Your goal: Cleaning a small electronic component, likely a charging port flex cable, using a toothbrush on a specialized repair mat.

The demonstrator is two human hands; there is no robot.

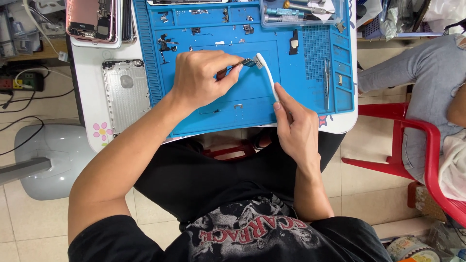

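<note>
A phone repair workshop is shown. A blue repair mat [310, 92] with moulded compartments is laid on a white table [87, 87], and tiny screws and small phone parts [167, 44] are scattered over it. Tweezers [326, 82] are kept at its right side, and tools are stored in a clear tray [301, 12]. Bare phone housings [126, 92] are set beside the mat, with an opened phone [92, 19] above. A tiled floor [29, 218] and a red plastic chair [412, 145] are seen around the table.

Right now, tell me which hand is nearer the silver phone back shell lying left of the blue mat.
Left. The left hand works over the blue mat, just right of the silver phone back shell. The right hand, holding the white brush, is farther right.
</note>
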